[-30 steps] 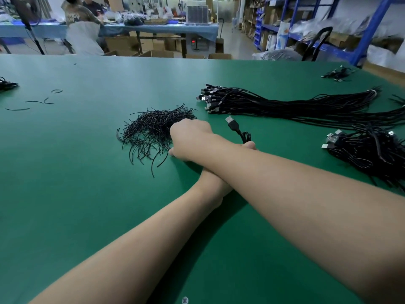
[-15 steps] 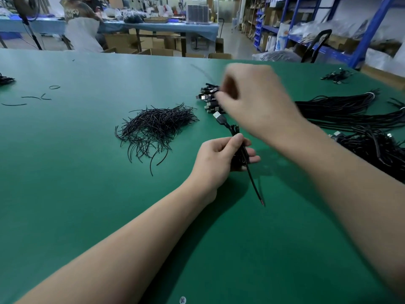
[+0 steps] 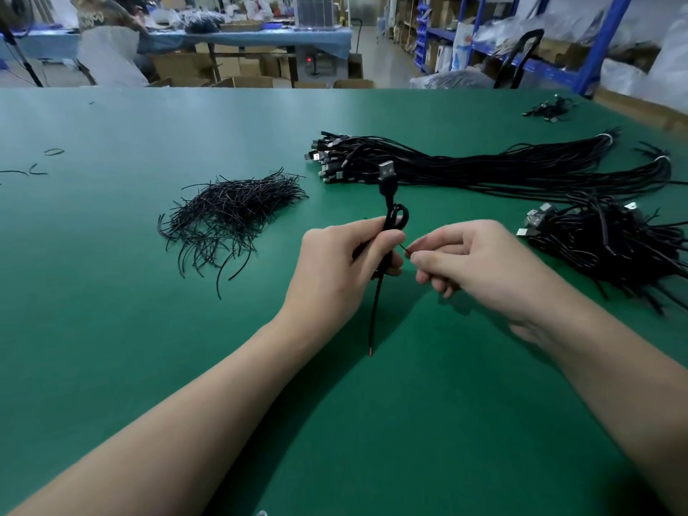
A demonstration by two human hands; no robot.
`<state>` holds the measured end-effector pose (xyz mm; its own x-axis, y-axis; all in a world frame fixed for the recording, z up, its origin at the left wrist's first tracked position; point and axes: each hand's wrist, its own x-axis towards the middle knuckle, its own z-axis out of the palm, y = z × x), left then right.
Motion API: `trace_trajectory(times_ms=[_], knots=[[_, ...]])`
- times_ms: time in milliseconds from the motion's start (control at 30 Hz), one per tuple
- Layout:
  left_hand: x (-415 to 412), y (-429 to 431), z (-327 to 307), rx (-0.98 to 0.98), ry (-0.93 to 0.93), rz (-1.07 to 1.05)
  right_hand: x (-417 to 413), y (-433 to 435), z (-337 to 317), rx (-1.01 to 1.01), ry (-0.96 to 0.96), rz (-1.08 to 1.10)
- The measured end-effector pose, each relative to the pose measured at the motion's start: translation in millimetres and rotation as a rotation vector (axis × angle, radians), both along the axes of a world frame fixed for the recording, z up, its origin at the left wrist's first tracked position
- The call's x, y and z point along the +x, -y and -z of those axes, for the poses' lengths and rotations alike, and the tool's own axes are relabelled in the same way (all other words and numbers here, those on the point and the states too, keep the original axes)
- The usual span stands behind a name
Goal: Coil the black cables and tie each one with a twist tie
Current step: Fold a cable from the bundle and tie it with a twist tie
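Above the table [image 3: 111, 366], the left hand [image 3: 335, 266] grips the coiled cable [image 3: 389, 202] upright, with the plug [image 3: 386, 169] on top. The right hand [image 3: 480, 262], just beside it, pinches a tie [image 3: 405, 248] whose end points toward the coil. I judge the tie must wrap across the cable's upright axis.

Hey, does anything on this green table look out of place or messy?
Only slightly. A few stray twist ties lie at the far left, well apart from the main pile. Nothing looks spilled or damaged.
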<state>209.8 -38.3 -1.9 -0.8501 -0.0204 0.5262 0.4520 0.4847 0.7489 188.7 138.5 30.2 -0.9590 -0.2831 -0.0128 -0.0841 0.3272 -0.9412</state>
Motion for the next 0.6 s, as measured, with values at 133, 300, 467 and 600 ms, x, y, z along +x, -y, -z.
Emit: trace_trajectory(times_ms=[133,300,467,600], knots=[[0,0,3,-0.114,0.038,0.026,0,-2,-1,-0.01,0.014,-0.011],[0,0,2,-0.14,0.102,0.011,-3,-10,-1,-0.058,0.069,-0.046],[2,0,-2,-0.105,0.118,0.052,-4,-14,1,-0.206,0.226,-0.107],[5,-2,-5,-0.182,0.049,0.064,-3,-14,5,-0.272,0.299,-0.131]])
